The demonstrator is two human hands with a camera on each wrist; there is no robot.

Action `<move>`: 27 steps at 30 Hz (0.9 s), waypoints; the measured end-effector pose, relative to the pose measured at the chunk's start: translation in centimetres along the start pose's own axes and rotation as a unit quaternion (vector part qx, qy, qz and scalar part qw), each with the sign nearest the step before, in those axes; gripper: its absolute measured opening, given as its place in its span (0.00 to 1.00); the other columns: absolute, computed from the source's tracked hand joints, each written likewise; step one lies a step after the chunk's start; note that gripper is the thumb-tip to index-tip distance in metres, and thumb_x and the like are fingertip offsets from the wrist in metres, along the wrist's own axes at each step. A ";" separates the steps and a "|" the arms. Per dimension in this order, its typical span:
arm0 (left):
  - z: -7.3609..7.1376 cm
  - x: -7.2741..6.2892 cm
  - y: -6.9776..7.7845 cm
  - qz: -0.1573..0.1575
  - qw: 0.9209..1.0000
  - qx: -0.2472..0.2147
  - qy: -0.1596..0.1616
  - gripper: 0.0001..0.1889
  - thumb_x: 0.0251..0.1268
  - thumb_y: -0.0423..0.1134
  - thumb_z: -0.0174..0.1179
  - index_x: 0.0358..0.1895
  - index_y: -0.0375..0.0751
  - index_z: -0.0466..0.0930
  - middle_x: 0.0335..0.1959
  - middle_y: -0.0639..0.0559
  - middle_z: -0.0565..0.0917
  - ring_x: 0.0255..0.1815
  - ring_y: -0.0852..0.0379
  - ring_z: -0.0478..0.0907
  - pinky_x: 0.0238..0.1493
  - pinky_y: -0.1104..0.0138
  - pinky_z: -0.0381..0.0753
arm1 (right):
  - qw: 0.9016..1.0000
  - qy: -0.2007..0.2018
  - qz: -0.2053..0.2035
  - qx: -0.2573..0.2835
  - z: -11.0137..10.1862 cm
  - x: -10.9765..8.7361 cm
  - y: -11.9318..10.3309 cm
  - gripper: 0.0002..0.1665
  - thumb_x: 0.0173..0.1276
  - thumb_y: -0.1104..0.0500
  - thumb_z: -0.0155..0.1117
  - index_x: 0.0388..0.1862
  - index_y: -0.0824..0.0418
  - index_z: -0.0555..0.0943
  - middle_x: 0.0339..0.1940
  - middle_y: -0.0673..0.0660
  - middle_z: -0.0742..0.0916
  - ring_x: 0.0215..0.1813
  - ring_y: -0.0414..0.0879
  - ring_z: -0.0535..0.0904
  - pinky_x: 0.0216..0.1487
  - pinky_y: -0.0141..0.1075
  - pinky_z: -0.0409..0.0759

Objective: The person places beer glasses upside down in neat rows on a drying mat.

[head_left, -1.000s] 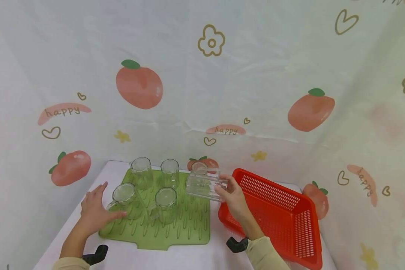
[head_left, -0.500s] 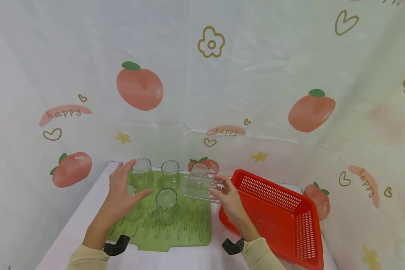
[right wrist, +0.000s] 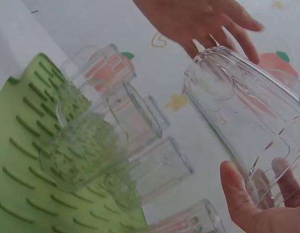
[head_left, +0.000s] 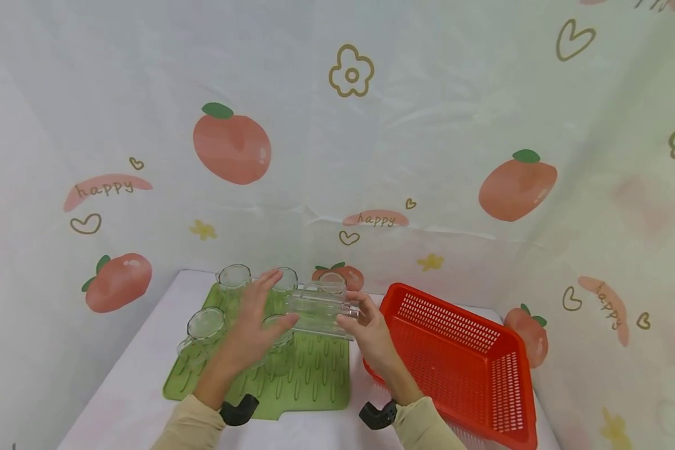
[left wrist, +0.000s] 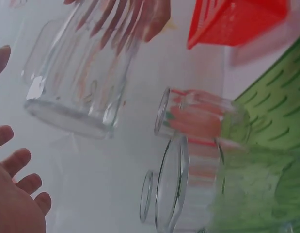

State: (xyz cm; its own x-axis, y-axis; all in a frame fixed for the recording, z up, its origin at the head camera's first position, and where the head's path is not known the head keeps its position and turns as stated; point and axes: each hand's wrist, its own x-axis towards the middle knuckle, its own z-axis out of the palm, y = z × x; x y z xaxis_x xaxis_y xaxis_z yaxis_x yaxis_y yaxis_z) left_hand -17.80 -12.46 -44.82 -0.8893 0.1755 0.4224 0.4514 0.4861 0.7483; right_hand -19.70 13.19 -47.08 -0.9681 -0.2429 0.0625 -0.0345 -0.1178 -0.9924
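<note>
My right hand [head_left: 375, 344] grips a clear glass mug [head_left: 315, 309] by its right end, thumb in front and fingers behind. The mug lies sideways in the air above a green ridged mat [head_left: 315, 381]. Its handle shows along the upper side. My left hand [head_left: 247, 331] is close to the mug's other end, thumb and fingers spread. A gap shows between those fingers [left wrist: 16, 162] and the mug in the left wrist view. Several more glass mugs stand on the mat, among them one at front left [head_left: 205, 325], partly behind my left hand.
A red plastic basket [head_left: 506, 387] with slotted walls stands on the white table, right of the mat. At the mat's back stand a left mug [head_left: 233, 278] and a right mug [head_left: 333, 281]. A printed white curtain [head_left: 315, 156] closes off the back and sides.
My left hand has moved right, from beside the front left mug to the held mug's left end. The right hand has brought its mug slightly left, away from the basket.
</note>
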 end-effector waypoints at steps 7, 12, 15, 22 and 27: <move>1.2 0.0 1.2 -0.003 1.000 -0.027 -0.006 0.41 0.71 0.48 0.63 0.82 0.49 0.52 0.84 0.49 0.51 0.84 0.40 0.49 0.72 0.28 0.57 | 0.999 -0.005 0.000 0.035 0.9 -0.7 -0.7 0.29 0.73 0.64 0.62 0.70 0.58 0.67 0.63 0.52 0.76 0.60 0.46 0.80 0.57 0.37 0.85; 1.6 -0.2 1.2 0.006 0.999 -0.048 -0.008 0.39 0.73 0.45 0.60 0.82 0.48 0.52 0.83 0.48 0.53 0.84 0.40 0.51 0.73 0.28 0.56 | 0.997 -0.015 -0.003 0.076 1.2 -1.0 -1.2 0.25 0.74 0.64 0.60 0.67 0.54 0.68 0.64 0.51 0.76 0.61 0.45 0.79 0.60 0.38 0.84; 1.7 -0.3 1.1 0.003 0.997 -0.071 -0.017 0.38 0.74 0.43 0.58 0.82 0.51 0.50 0.83 0.48 0.53 0.84 0.38 0.50 0.73 0.28 0.55 | 0.996 -0.031 -0.002 0.087 1.2 -1.0 -1.3 0.25 0.74 0.63 0.59 0.67 0.52 0.67 0.64 0.50 0.75 0.62 0.44 0.78 0.62 0.38 0.83; 2.3 -0.5 1.2 -0.013 0.993 -0.113 -0.016 0.39 0.74 0.42 0.59 0.82 0.55 0.49 0.81 0.48 0.59 0.82 0.37 0.55 0.72 0.28 0.58 | 0.997 -0.051 0.029 0.047 1.4 -0.8 -1.3 0.30 0.77 0.60 0.58 0.73 0.55 0.61 0.66 0.52 0.75 0.63 0.46 0.78 0.62 0.39 0.82; 2.9 -0.7 0.7 -0.003 0.994 -0.108 0.016 0.37 0.72 0.37 0.61 0.80 0.50 0.55 0.75 0.47 0.66 0.69 0.44 0.71 0.63 0.47 0.78 | 0.995 -0.062 0.063 -0.036 1.4 -0.6 -1.1 0.34 0.77 0.53 0.61 0.77 0.50 0.61 0.70 0.57 0.75 0.64 0.48 0.78 0.62 0.38 0.80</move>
State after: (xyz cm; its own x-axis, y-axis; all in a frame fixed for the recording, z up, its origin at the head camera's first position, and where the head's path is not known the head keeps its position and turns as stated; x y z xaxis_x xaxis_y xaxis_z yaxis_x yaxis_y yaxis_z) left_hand -17.07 -9.75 -46.02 -0.8908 0.1436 0.4310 0.4543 0.2905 0.8422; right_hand -18.72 12.08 -45.92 -0.9279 -0.3687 -0.0556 0.0641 -0.0111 -0.9979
